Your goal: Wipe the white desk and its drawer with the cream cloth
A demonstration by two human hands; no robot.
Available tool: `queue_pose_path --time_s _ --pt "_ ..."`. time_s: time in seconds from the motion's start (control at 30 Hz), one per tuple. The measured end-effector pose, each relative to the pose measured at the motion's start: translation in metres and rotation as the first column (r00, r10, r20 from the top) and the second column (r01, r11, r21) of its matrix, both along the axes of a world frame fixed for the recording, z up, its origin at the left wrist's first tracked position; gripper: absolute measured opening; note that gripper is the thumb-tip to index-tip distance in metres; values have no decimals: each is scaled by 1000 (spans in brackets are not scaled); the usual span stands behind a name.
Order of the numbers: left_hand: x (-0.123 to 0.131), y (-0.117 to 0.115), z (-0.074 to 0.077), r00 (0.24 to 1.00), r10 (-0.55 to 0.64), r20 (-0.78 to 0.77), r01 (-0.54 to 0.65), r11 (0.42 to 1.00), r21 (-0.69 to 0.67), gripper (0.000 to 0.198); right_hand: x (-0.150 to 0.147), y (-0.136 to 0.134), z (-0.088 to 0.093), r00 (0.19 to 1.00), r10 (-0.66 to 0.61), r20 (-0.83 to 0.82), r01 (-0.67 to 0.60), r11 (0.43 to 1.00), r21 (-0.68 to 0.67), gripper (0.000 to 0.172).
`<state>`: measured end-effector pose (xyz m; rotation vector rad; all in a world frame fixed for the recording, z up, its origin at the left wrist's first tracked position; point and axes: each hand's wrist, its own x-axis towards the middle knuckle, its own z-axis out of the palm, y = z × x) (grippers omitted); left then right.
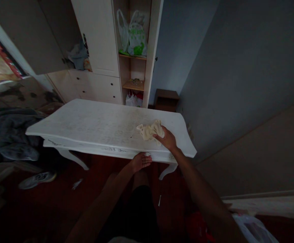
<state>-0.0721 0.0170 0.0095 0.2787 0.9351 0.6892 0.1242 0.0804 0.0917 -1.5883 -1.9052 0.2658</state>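
Note:
A white table (93, 118) with curved legs and a carved apron stands in front of me, its top marked with grey smudges. My right hand (168, 137) is closed on a crumpled cream cloth (149, 131), which rests on the right part of the tabletop. Below the front edge, my left hand (141, 161) is close to the table's apron, fingers stretched out and palm partly up. A small whitish patch shows by its fingers; whether it is a loose piece or the table's carving I cannot tell.
Behind the table, an open cabinet (133, 67) holds plastic bags (137, 37). A small brown box-like stand (167, 96) is by the grey wall. Dark clothes (10, 130) are heaped at left, above a shoe (37, 180) on the red floor. A plastic bag (253, 229) lies at lower right.

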Motion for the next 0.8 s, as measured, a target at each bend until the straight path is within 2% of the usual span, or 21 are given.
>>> queue_pose_path --time_s 0.17,0.6,0.7,0.8 --pt "0 -22 1 1000 8 -25 -8 1000 -15 26 0 1 1 1000 9 -2 -9 1000 8 70" --pt "-9 -135 -13 992 -3 -123 -5 998 -61 27 1 -3 0 1000 8 5 -8 1000 20 68" --pt "-11 -159 -19 996 36 -87 -42 997 -69 24 1 -2 -1 1000 8 19 -9 999 35 69" --pt "-13 -179 -33 995 95 -29 -98 991 -88 21 1 -2 -2 999 -3 32 2 999 39 73"
